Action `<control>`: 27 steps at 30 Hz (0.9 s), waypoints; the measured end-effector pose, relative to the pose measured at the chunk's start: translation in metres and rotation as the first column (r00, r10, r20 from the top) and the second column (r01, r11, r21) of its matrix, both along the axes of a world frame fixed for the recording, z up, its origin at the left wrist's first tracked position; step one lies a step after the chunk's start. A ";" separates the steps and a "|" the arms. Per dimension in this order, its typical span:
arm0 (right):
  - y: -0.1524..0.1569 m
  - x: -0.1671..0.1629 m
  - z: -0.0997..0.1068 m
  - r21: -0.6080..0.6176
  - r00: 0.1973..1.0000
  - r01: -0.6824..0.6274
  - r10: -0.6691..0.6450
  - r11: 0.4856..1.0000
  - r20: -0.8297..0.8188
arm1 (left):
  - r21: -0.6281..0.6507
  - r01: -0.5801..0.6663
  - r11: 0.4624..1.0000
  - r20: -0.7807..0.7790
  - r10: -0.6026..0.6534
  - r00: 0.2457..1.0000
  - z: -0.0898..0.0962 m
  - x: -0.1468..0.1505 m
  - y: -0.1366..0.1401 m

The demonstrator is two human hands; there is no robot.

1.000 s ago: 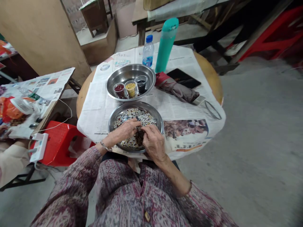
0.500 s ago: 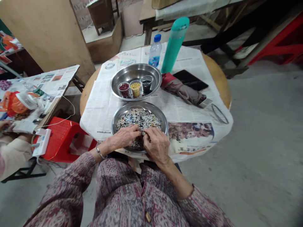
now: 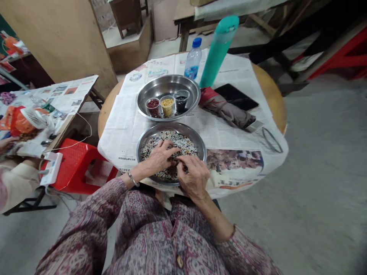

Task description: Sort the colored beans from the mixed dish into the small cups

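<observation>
A round steel bowl at the near edge of the table holds a layer of mixed white, black, yellow and red grains. My left hand lies over the grains at the bowl's left-centre, fingers stretched and somewhat apart. Beside it, my right hand curls in over the right side, thumb and fingertips pressed together; whatever they hold is too small to see. Behind stands a second steel bowl with three clear cups: a cup of red beans, a cup of yellow grains and a cup of black beans.
Newspaper covers the round table. Toward the back are a water bottle, a teal flask, a dark tablet or phone and a folded umbrella. A red stool and another person's hand are at left.
My left hand has spread its fingers and lifted slightly from the pinched pose near my right hand. The right hand stays curled in the bowl. The view has shifted a little.
</observation>
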State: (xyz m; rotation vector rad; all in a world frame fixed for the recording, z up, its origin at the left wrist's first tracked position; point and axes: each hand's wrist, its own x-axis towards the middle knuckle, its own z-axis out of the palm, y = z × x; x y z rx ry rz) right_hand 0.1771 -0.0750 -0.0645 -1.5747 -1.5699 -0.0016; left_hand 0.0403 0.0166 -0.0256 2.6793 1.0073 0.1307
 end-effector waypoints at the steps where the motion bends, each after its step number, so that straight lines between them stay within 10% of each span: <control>1: 0.000 0.000 -0.002 0.017 0.999 -0.003 0.004 1.000 -0.032 | -0.031 0.053 0.998 0.026 -0.053 0.998 -0.001 0.005 0.002; 15: 0.000 0.006 -0.004 0.197 0.979 -0.040 0.078 0.980 -0.189 | 0.018 -0.062 0.998 -0.196 0.065 0.978 0.034 -0.053 -0.017; 21: 0.000 0.005 -0.007 0.136 0.991 -0.048 0.064 0.990 -0.117 | -0.166 0.098 0.981 -0.113 -0.117 0.987 0.024 -0.040 -0.026; 27: 0.000 0.005 -0.007 0.185 0.985 -0.042 0.071 0.982 -0.155 | 0.144 -0.030 0.989 -0.072 0.041 0.997 0.013 -0.008 -0.011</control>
